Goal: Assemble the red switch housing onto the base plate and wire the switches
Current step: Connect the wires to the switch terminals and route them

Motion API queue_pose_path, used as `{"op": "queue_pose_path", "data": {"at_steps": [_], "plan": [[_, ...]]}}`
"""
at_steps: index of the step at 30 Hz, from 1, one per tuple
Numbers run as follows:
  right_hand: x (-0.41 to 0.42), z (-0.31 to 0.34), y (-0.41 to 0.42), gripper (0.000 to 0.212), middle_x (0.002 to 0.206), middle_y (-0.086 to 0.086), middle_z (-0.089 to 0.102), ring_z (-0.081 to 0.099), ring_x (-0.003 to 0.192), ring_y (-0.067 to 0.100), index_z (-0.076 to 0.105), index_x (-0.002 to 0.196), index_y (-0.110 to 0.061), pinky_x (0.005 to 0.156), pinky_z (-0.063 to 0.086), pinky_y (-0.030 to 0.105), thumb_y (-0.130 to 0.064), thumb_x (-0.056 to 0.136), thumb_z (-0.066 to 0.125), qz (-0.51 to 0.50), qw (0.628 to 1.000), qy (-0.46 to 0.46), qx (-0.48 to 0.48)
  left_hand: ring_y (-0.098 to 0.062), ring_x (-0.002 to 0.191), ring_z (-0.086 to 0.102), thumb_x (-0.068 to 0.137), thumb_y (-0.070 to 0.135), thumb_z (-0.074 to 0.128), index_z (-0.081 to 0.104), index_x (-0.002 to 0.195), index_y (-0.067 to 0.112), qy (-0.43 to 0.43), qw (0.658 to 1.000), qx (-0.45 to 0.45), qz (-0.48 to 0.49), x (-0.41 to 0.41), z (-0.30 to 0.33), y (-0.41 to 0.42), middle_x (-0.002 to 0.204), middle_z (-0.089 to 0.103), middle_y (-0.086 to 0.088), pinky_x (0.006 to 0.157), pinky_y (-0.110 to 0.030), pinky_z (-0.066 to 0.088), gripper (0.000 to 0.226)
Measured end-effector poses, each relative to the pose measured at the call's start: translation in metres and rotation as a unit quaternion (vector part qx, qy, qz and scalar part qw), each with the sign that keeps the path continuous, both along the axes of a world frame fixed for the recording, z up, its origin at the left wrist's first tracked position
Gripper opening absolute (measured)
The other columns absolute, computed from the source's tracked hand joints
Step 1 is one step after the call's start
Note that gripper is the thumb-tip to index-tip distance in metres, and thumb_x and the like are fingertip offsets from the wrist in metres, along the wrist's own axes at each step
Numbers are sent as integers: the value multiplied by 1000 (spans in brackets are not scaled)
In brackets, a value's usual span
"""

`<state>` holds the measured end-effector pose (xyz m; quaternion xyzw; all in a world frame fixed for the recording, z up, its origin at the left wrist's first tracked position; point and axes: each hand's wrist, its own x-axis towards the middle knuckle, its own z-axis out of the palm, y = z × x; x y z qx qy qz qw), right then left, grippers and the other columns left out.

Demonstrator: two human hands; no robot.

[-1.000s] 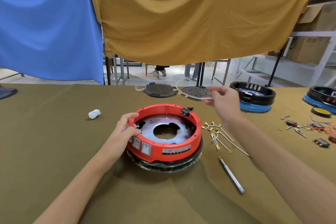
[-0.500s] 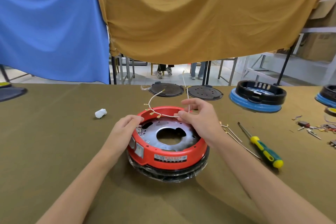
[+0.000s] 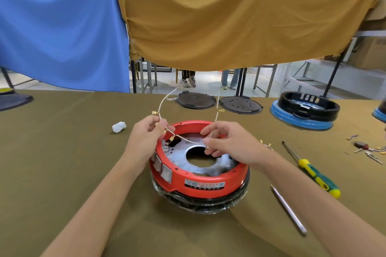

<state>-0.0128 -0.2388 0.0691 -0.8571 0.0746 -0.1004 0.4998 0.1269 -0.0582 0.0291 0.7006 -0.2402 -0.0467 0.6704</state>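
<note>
While the left hand (image 3: 146, 137) pinches the wire (image 3: 183, 139) above the red housing (image 3: 200, 181), the right hand (image 3: 227, 142) seemingly pinches its other end.

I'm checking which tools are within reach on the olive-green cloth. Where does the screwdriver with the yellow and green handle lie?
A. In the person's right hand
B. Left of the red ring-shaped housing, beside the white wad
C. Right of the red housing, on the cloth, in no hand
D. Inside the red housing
C: the screwdriver with the yellow and green handle lies on the cloth right of the red ring-shaped housing, while the right hand pinches only a thin white wire.
</note>
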Motion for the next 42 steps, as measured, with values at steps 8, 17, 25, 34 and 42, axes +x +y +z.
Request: {"op": "queue_pose_path", "data": {"at_steps": [8, 17, 25, 34, 42], "plan": [[-4, 32, 15, 39, 73, -3, 75, 65, 54, 8, 52, 133, -21, 52, 50, 20, -36, 98, 59, 34, 983, 55, -170, -13, 50, 55, 100, 28, 57, 66, 92, 20, -76, 996, 21, 36, -1, -3, -5, 76, 74, 5, 45, -24, 46, 15], [46, 32, 32, 51, 142, -1, 45, 32, 131, 19, 50, 141, -18, 111, 27, 29, -30, 94, 65, -20, 912, -139, -385, -19, 55, 47, 96, 34, 61, 67, 96, 23, -121, 990, 38, -59, -9, 0, -4, 71, 72, -2, 53, -29, 37, 12], [67, 24, 14, 8, 81, -10, 64, 55, 68, 1, 67, 97, -24, 68, 42, 19, -25, 90, 71, 3, 968, -124, -219, -4, 51, 54, 97, 31, 60, 61, 110, 25, -146, 986, 33, -73, -12, 2, -4, 77, 75, 1, 51, -12, 41, 14], [61, 33, -14, 10, 74, -9, 73, 63, 69, -1, 77, 89, -20, 64, 46, 17, -28, 90, 71, -64, 987, -46, -142, -18, 100, 56, 82, 31, 65, 49, 113, 28, 82, 966, 237, -62, -2, 5, 14, 119, 54, -2, 70, -29, 42, 35], [54, 41, -35, 22, 57, -7, 57, 36, 56, 11, 70, 83, -7, 47, 34, 19, -23, 97, 63, -104, 994, 37, 26, -11, 69, 68, 79, 16, 69, 63, 110, 24, 38, 977, 194, -85, 3, 8, 14, 103, 69, -3, 57, -24, 50, 33]]}}
